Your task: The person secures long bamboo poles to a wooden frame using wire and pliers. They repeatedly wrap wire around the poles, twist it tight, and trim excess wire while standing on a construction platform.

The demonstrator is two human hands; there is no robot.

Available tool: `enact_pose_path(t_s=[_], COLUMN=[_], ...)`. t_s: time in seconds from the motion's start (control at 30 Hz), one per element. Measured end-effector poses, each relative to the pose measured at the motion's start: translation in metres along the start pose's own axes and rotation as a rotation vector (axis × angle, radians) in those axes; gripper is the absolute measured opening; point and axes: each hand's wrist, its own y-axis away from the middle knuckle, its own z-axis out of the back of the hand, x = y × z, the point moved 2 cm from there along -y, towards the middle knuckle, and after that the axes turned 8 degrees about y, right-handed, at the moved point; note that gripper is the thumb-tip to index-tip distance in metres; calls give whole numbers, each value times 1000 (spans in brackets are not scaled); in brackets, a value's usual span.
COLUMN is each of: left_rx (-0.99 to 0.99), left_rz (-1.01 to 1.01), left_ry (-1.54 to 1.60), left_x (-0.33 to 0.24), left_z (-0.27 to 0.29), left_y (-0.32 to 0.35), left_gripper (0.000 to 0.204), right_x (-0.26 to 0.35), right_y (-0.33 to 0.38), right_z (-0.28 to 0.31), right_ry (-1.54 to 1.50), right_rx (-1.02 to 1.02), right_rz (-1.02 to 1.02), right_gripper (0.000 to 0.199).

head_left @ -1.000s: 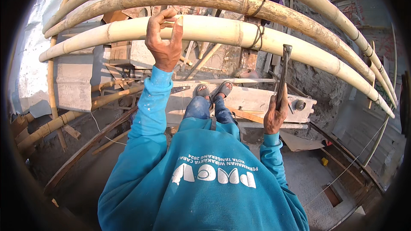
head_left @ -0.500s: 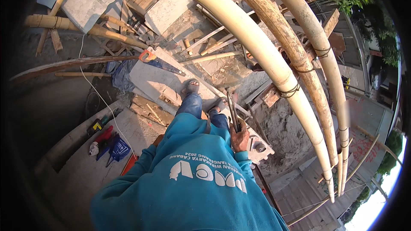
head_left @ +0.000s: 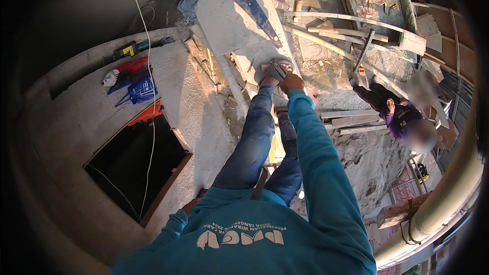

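- A firm grip seems key here, since the dark metal tool (head_left: 278, 68) is held low by the sandaled foot (head_left: 287, 64) and a slip could land right on it.
- The right hand (head_left: 292, 82) is wrapped around the tool; its exact kind can't be made out from this angle.
- Reaching this low is probably best done slowly, weight balanced, tool tip angled clear of the foot.
- The tool pokes out just ahead and left of the right hand; whether the foot is touched can't be told.
- The saw (head_left: 257, 14) lies well ahead and left of that hand, so its teeth should be given room.
- The left hand (head_left: 191, 205) is mostly hidden, so no grip can be confirmed.
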Motion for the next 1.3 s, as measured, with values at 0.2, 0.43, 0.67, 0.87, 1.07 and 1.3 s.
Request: enact_pose_path(t_s=[0.2, 0.43, 0.67, 0.87, 1.07, 1.3], left_rx=[106, -300, -370, -221, -263, -197], left_rz=[-39, -206, -822, -765, -557, -138], left_ry=[24, 161, 18, -83, -31, -36], left_x=[1, -89, -392, -363, -210, -101], left_z=[-30, 22, -16, -40, 14, 53], left_y=[-18, -257, -486, -467, -383, -195], left_gripper=[31, 21, 31, 36, 33, 33], right_x=[67, 42, -41, -154, -198, -149], right_y=[-139, -248, -220, -97, 121, 387], right_z=[-30, -58, -72, -145, -166, -244], right_ry=[85, 58, -329, -564, -747, -1419], right_rx=[-146, -515, -630, -501, -347, 124], right_rz=[221, 346, 422, -90, -516, -916], right_gripper=[49, 53, 52, 45, 40, 47])
